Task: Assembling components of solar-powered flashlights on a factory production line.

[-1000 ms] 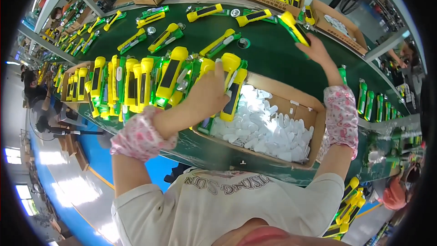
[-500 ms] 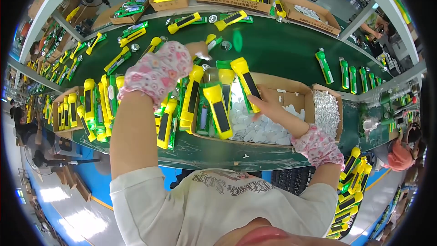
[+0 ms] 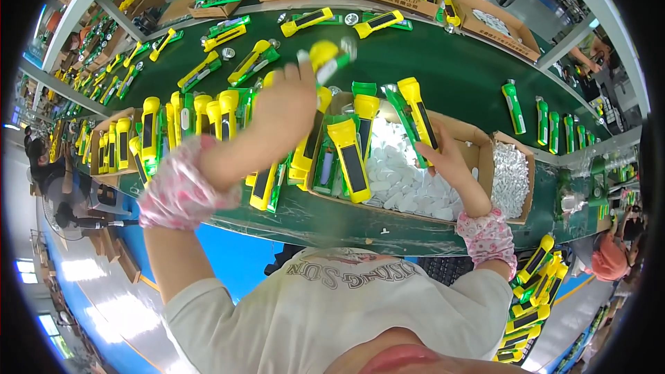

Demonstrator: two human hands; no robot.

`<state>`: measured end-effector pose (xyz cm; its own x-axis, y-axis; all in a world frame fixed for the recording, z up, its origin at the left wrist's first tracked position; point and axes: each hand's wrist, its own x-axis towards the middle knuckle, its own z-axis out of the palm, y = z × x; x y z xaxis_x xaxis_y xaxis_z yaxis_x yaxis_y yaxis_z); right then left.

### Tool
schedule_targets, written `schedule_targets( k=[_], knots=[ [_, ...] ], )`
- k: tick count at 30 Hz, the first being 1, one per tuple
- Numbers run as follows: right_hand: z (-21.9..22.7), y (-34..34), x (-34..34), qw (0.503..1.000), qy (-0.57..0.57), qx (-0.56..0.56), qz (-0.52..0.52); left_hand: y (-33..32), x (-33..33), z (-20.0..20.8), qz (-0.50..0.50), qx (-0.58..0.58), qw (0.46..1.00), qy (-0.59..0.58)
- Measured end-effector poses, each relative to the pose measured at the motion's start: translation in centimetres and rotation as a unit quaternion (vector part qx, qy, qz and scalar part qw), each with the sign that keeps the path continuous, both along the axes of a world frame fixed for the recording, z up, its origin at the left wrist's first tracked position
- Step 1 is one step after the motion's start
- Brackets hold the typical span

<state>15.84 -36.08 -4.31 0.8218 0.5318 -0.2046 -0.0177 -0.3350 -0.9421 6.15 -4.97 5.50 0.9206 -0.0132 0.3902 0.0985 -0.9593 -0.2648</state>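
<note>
Yellow-and-green flashlight (image 3: 421, 113) clasped in the grip of the right hand (image 3: 450, 159) above white pieces (image 3: 409, 183); the left hand (image 3: 285, 102) grasps a blurred second flashlight (image 3: 323, 54). More flashlights (image 3: 305, 22) across the table (image 3: 457, 62), reflectors (image 3: 351, 19) loose, appear unfinished.

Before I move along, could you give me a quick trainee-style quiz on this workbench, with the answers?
1. What does the right hand hold?
a) a fan
b) a yellow torch with a dark panel
c) a cardboard box

2. True or false: the silvery pieces lie to the right of the loose white pieces.

3. Fill in: the hand with a blurred yellow torch at its fingers is the person's ____ hand.

Key: 1. b. 2. True. 3. Left.
</note>
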Motion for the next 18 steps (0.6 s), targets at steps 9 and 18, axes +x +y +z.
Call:
schedule_targets(
  k=[9, 18],
  knots=[
    [1.6, -1.0, -0.7, 0.979, -0.176, 0.104, 0.013, -5.9, -5.0, -2.0, -0.08, -0.124, 0.986, -0.073],
    [5.4, -2.6, -5.0, 0.969, -0.242, -0.007, 0.049, -12.2, 1.6, -6.8, -0.195, -0.973, 0.1, 0.072]
  ],
)
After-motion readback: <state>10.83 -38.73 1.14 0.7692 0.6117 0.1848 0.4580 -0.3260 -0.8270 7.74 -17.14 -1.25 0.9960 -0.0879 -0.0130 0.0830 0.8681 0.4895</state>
